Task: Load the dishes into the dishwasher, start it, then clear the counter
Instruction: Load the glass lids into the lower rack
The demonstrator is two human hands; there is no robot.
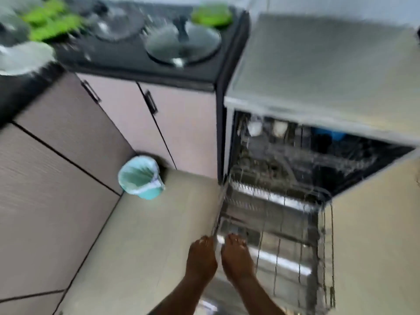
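Left hand (201,255), right hand (236,253) side by side at left edge of pulled-out lower rack (284,223). Grip blurred, cannot tell. Dishwasher (318,71) open, 1 o'clock of hands. Teal bin (141,177) at 10 o'clock on beige floor (147,235). Dark counter (136,64) at 11 o'clock: glass lids (183,45), green items (211,14). Pale cabinet doors (181,123) below.

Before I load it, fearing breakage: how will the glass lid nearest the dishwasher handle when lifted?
The glass lid looks rigid and breakable, probably heavy for its size. Its black knob offers a grip; pushed, its rim may slide on the dark counter.
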